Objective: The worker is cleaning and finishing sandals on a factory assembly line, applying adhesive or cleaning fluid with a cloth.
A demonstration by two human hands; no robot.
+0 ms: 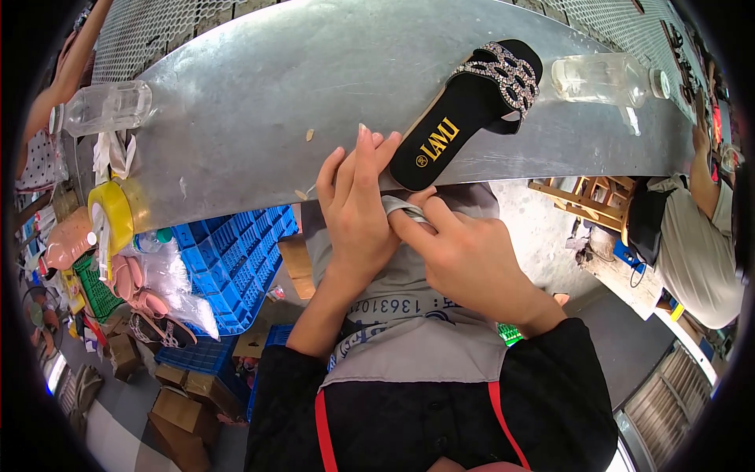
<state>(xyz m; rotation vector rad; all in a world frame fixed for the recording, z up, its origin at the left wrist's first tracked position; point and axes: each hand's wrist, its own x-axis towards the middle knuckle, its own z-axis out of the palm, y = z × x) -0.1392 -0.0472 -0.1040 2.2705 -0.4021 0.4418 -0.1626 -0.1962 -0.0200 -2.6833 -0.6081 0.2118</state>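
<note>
A black slide sandal [474, 101] with a strap covered in glittering stones lies on the metal table, its heel at the near edge. Just left of that heel, my left hand [358, 208] is raised with its fingers stretched out and apart. My right hand [465, 248] is closed, its thumb and fingers pinching a fold of grey cloth [405, 208] against the left hand's thumb side. The cloth looks like part of my grey apron [417, 350], though its lower end is hidden behind my hands.
Clear plastic bottles lie on the table [259, 118], a left bottle [110, 108] and a right bottle [602, 79]. Yellow tape [116, 212] sits at the left edge, above blue crates [236, 263] and cardboard boxes [185, 421]. A wooden stool [582, 200] and another person [696, 244] are at right.
</note>
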